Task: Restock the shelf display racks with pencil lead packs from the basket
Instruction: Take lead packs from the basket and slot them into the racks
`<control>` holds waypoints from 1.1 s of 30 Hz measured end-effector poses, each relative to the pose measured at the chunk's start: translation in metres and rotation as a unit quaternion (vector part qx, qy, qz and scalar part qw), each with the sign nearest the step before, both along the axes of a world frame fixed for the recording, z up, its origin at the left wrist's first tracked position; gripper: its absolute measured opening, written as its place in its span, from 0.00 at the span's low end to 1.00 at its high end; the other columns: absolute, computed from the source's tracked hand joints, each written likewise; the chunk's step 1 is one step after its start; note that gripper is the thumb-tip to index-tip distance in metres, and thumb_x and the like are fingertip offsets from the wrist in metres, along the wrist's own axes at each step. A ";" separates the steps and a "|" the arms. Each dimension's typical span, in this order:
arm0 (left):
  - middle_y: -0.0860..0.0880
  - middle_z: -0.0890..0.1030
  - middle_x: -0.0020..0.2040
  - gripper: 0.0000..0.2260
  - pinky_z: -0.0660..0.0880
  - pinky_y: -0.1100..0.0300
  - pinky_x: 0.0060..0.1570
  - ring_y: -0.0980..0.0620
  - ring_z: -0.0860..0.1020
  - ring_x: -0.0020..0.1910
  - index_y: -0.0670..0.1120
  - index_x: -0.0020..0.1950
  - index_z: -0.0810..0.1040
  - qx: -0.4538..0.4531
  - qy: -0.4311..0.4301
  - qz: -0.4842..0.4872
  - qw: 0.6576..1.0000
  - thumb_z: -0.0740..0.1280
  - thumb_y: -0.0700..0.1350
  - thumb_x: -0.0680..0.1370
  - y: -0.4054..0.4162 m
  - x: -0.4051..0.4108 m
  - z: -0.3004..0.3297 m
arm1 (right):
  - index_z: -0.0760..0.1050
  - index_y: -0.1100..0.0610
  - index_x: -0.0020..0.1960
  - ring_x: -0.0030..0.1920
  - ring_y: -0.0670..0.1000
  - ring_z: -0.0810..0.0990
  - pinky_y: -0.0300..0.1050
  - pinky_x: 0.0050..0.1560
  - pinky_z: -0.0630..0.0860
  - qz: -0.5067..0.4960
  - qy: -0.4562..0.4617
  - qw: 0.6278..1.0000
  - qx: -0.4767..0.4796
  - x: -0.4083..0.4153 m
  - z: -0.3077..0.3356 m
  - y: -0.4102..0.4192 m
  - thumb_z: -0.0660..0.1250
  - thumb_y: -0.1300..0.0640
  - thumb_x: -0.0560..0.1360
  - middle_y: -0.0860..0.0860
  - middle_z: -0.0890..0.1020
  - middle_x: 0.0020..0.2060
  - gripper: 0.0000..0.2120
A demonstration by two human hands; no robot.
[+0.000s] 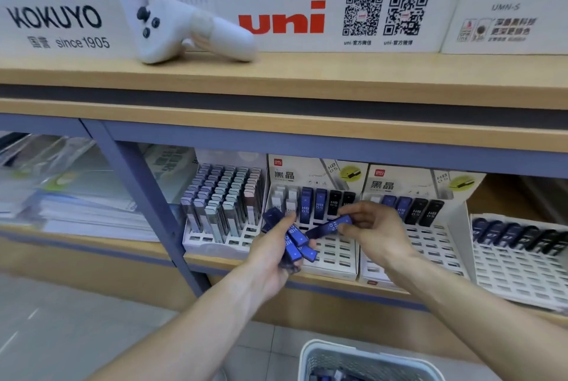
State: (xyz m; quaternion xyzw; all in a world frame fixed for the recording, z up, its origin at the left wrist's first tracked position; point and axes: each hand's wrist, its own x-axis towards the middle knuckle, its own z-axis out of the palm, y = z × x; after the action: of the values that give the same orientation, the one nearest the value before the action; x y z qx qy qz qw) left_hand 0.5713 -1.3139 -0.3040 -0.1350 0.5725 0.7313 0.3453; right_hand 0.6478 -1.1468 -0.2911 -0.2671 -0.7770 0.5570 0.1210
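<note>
Head view, centre frame: left grip (276,254) clutches several blue packs (296,245); right grip (373,227) pinches one pack (330,227) before the rack (335,254).

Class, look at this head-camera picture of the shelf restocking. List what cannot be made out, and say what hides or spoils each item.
1. Basket contents: head view, cut off by the bottom edge.
2. How many blue packs the left hand holds: its fingers and overlapping packs hide some.
3. Rack slots behind the right hand and its single pack: covered.
4. Pens above the uni sign: blurred, cut by the top edge.
</note>
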 end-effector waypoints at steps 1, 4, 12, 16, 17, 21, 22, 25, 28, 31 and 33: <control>0.37 0.84 0.43 0.20 0.65 0.62 0.22 0.47 0.81 0.28 0.42 0.66 0.77 0.005 -0.001 0.003 1.000 0.72 0.51 0.78 -0.001 -0.001 0.000 | 0.82 0.50 0.51 0.49 0.48 0.83 0.35 0.47 0.77 -0.009 0.006 1.000 0.004 -0.001 -0.002 0.002 0.76 0.64 0.74 0.49 0.84 0.47 0.12; 0.36 0.85 0.42 0.21 0.64 0.61 0.23 0.48 0.79 0.27 0.41 0.61 0.81 -0.006 0.005 0.006 1.000 0.75 0.53 0.75 -0.004 -0.001 0.002 | 0.78 0.51 0.54 0.48 0.48 0.83 0.38 0.47 0.78 -0.035 0.026 0.999 0.022 -0.004 -0.006 0.004 0.76 0.63 0.73 0.48 0.84 0.46 0.14; 0.41 0.85 0.36 0.26 0.60 0.63 0.20 0.53 0.66 0.19 0.38 0.55 0.82 -0.063 0.014 0.017 0.998 0.77 0.60 0.72 -0.004 0.002 -0.006 | 0.77 0.51 0.49 0.45 0.38 0.82 0.29 0.44 0.77 -0.033 0.118 0.984 0.132 -0.014 -0.014 0.005 0.75 0.63 0.74 0.43 0.84 0.42 0.10; 0.38 0.86 0.42 0.30 0.60 0.64 0.17 0.54 0.68 0.16 0.36 0.63 0.79 -0.079 0.032 0.020 0.996 0.78 0.57 0.71 -0.001 0.007 -0.007 | 0.78 0.51 0.51 0.44 0.38 0.82 0.30 0.46 0.78 0.002 0.135 0.970 0.204 -0.020 -0.017 0.002 0.74 0.62 0.75 0.42 0.83 0.42 0.09; 0.38 0.87 0.43 0.31 0.60 0.64 0.16 0.54 0.69 0.16 0.36 0.63 0.78 -0.081 0.035 0.017 0.996 0.79 0.57 0.71 -0.001 0.007 -0.008 | 0.78 0.51 0.51 0.44 0.38 0.82 0.30 0.46 0.78 0.011 0.135 0.966 0.221 -0.021 -0.018 0.002 0.74 0.62 0.76 0.42 0.83 0.42 0.09; 0.39 0.87 0.42 0.35 0.60 0.64 0.17 0.54 0.68 0.17 0.37 0.64 0.77 -0.087 0.044 0.006 0.995 0.80 0.59 0.68 -0.002 0.007 -0.010 | 0.78 0.52 0.53 0.44 0.38 0.82 0.27 0.46 0.77 0.021 0.140 0.959 0.247 -0.027 -0.017 0.001 0.73 0.61 0.76 0.40 0.82 0.42 0.08; 0.39 0.86 0.41 0.35 0.60 0.64 0.17 0.54 0.68 0.17 0.37 0.64 0.77 -0.090 0.045 0.005 0.995 0.80 0.59 0.68 -0.002 0.007 -0.010 | 0.78 0.52 0.53 0.44 0.38 0.82 0.29 0.46 0.78 0.018 0.146 0.957 0.248 -0.029 -0.017 0.001 0.73 0.61 0.76 0.41 0.83 0.42 0.09; 0.39 0.86 0.39 0.34 0.60 0.64 0.18 0.53 0.71 0.17 0.37 0.63 0.77 -0.092 0.047 0.007 0.995 0.80 0.59 0.68 -0.003 0.007 -0.007 | 0.78 0.52 0.53 0.43 0.39 0.82 0.34 0.46 0.79 0.008 0.161 0.956 0.245 -0.031 -0.016 0.003 0.73 0.62 0.76 0.41 0.83 0.43 0.09; 0.39 0.87 0.42 0.33 0.61 0.64 0.18 0.52 0.73 0.20 0.38 0.62 0.78 -0.088 0.052 0.007 0.995 0.81 0.57 0.67 -0.004 0.008 -0.006 | 0.78 0.51 0.52 0.43 0.39 0.82 0.36 0.47 0.80 0.025 0.156 0.953 0.260 -0.031 -0.017 0.002 0.73 0.63 0.76 0.41 0.83 0.41 0.09; 0.40 0.87 0.43 0.33 0.61 0.64 0.19 0.53 0.75 0.23 0.39 0.61 0.79 -0.085 0.054 0.011 0.995 0.82 0.57 0.65 -0.006 0.009 -0.005 | 0.79 0.50 0.51 0.43 0.40 0.82 0.39 0.48 0.81 0.038 0.149 0.952 0.266 -0.030 -0.018 0.000 0.73 0.64 0.76 0.41 0.82 0.41 0.10; 0.39 0.87 0.44 0.33 0.61 0.63 0.19 0.53 0.76 0.24 0.39 0.61 0.79 -0.079 0.056 0.014 0.995 0.83 0.57 0.65 -0.006 0.009 -0.004 | 0.80 0.51 0.52 0.43 0.42 0.82 0.41 0.49 0.82 0.047 0.150 0.947 0.281 -0.032 -0.018 0.000 0.73 0.64 0.76 0.42 0.83 0.42 0.09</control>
State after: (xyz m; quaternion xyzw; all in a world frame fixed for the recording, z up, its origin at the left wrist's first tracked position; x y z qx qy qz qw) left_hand 0.5803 -1.3197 -0.3075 -0.1284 0.6449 0.6951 0.2907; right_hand 0.6163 -1.1469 -0.3094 -0.0985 -0.8868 0.3545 0.2796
